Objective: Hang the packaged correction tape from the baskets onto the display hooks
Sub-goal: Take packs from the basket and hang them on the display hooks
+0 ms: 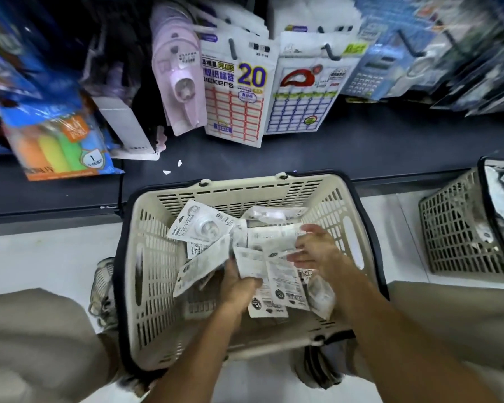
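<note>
Both hands are down in the beige basket [146, 257]: left hand [239, 283] and right hand [314, 251] each gripping flat white correction tape packs [277, 274] with grey print. More packs are piled loose underneath, some face-down.

Bare forearms, khaki trousers [35, 338], grey mesh sneakers [104, 289].

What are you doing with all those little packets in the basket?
A person is crouched over a cream basket full of correction tape packets. Both hands are inside it: the left hand holds a bunch of packets, and the right hand pinches another. None of these has gone up yet. Above, a pink correction tape and sticker packs hang on hooks. A second basket sits to the right.
</note>
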Demonstrator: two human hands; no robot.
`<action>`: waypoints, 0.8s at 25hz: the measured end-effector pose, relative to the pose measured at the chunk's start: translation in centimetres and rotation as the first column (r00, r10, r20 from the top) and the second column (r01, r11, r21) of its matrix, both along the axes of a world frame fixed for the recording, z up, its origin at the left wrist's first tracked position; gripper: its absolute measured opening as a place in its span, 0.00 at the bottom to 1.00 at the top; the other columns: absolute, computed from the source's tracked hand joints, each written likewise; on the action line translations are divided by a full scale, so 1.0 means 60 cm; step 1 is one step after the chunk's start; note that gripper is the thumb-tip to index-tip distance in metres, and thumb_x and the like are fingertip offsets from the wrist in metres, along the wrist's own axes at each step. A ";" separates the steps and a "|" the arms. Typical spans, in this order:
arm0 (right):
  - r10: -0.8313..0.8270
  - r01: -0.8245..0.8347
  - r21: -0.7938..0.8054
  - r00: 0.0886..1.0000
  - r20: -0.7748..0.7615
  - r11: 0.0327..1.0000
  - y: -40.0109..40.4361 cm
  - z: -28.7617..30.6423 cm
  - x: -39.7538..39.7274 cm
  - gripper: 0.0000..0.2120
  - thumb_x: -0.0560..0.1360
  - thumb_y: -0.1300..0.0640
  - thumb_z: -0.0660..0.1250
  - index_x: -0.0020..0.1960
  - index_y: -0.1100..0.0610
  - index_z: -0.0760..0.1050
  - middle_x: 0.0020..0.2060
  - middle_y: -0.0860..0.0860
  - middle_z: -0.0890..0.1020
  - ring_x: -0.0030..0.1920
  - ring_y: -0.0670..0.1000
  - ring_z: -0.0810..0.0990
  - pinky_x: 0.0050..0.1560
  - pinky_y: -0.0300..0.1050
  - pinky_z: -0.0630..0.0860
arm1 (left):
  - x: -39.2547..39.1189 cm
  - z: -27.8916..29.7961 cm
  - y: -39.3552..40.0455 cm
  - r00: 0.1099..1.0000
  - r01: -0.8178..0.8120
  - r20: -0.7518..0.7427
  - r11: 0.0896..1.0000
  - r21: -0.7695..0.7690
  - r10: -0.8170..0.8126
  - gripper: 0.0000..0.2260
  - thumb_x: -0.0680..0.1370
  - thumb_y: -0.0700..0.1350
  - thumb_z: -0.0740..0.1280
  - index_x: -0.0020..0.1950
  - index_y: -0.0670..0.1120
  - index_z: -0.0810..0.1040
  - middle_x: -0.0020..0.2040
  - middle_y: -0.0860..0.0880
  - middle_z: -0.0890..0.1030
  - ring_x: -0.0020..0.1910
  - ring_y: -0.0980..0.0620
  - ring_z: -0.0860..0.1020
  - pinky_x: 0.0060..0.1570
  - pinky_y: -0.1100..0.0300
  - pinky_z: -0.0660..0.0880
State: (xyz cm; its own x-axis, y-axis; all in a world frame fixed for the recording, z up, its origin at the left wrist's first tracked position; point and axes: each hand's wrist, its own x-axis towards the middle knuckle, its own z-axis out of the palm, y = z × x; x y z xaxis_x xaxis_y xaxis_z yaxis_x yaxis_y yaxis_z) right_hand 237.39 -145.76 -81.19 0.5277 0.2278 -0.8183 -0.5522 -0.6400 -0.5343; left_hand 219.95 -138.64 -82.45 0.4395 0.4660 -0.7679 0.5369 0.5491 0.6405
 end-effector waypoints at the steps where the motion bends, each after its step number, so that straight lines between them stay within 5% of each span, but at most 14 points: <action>1: 0.096 -0.096 0.004 0.994 -0.049 0.995 -0.019 0.006 0.006 0.14 0.77 0.69 0.65 0.57 0.55 0.79 0.52 0.57 0.85 0.38 0.55 0.88 0.35 0.44 0.82 | -0.002 0.003 0.003 0.999 0.029 -0.022 0.999 0.038 -0.029 0.38 0.77 0.33 0.70 0.79 0.61 0.61 0.60 0.59 0.81 0.53 0.55 0.78 0.41 0.64 0.72; 2: 0.185 -0.184 0.015 0.976 -0.116 0.983 -0.033 0.009 0.008 0.13 0.76 0.67 0.66 0.56 0.55 0.82 0.55 0.55 0.85 0.43 0.55 0.88 0.40 0.46 0.82 | -0.003 0.006 0.009 0.997 0.076 -0.025 0.996 0.054 -0.074 0.39 0.78 0.35 0.69 0.81 0.63 0.56 0.66 0.58 0.77 0.53 0.55 0.78 0.40 0.64 0.73; 4: 0.271 -0.259 0.081 0.933 -0.236 0.963 -0.045 0.011 0.002 0.13 0.74 0.64 0.66 0.56 0.55 0.84 0.54 0.55 0.86 0.50 0.55 0.87 0.51 0.49 0.79 | -0.007 0.002 0.029 0.984 0.153 0.095 0.987 -0.043 -0.148 0.29 0.82 0.39 0.62 0.81 0.59 0.63 0.72 0.55 0.73 0.54 0.54 0.81 0.41 0.64 0.79; 7: 0.303 -0.282 0.118 0.920 -0.250 0.952 -0.040 0.005 -0.001 0.15 0.74 0.61 0.63 0.58 0.57 0.83 0.47 0.57 0.88 0.49 0.53 0.87 0.56 0.51 0.74 | -0.016 -0.003 0.057 0.929 0.345 0.245 0.887 -0.306 -0.277 0.28 0.78 0.33 0.56 0.74 0.53 0.73 0.65 0.44 0.81 0.57 0.47 0.84 0.50 0.56 0.82; 9: 0.299 -0.278 0.115 0.919 -0.257 0.954 -0.042 -0.001 0.000 0.17 0.76 0.60 0.59 0.57 0.58 0.83 0.44 0.58 0.87 0.49 0.55 0.87 0.58 0.55 0.74 | -0.013 -0.011 0.064 0.853 0.520 0.131 0.846 -0.121 -0.505 0.33 0.75 0.28 0.63 0.75 0.55 0.72 0.63 0.48 0.81 0.59 0.48 0.82 0.53 0.55 0.80; 11: 0.258 -0.234 0.120 0.927 -0.271 0.965 -0.044 -0.011 -0.009 0.18 0.80 0.60 0.55 0.61 0.56 0.80 0.43 0.58 0.87 0.49 0.58 0.87 0.55 0.55 0.78 | -0.001 -0.018 0.062 0.821 0.570 -0.069 0.805 0.165 -0.567 0.28 0.74 0.33 0.75 0.71 0.52 0.77 0.59 0.50 0.85 0.57 0.49 0.83 0.56 0.53 0.80; 14: 0.108 -0.108 0.000 0.990 -0.087 0.994 -0.038 -0.034 -0.016 0.16 0.82 0.66 0.58 0.62 0.51 0.76 0.49 0.59 0.87 0.50 0.58 0.87 0.49 0.52 0.83 | 0.019 -0.021 0.065 0.805 0.584 -0.318 0.572 0.576 -0.501 0.14 0.74 0.50 0.77 0.60 0.56 0.85 0.50 0.55 0.86 0.43 0.57 0.80 0.37 0.65 0.73; 17: 0.469 -0.443 -0.184 0.872 0.138 0.878 -0.052 -0.055 -0.005 0.22 0.79 0.64 0.66 0.71 0.54 0.70 0.68 0.56 0.76 0.62 0.62 0.79 0.61 0.58 0.79 | 0.028 -0.029 0.084 0.820 0.552 -0.366 0.441 0.707 -0.440 0.14 0.75 0.50 0.77 0.60 0.56 0.85 0.49 0.51 0.79 0.43 0.55 0.72 0.35 0.63 0.69; 20: 0.727 -0.712 -0.153 0.679 0.100 0.686 -0.078 -0.062 -0.010 0.41 0.78 0.59 0.69 0.80 0.40 0.51 0.77 0.49 0.63 0.67 0.56 0.73 0.54 0.39 0.80 | 0.017 -0.039 0.110 0.855 0.506 -0.327 0.512 0.694 -0.403 0.15 0.73 0.48 0.78 0.60 0.55 0.86 0.49 0.52 0.72 0.50 0.53 0.69 0.43 0.59 0.71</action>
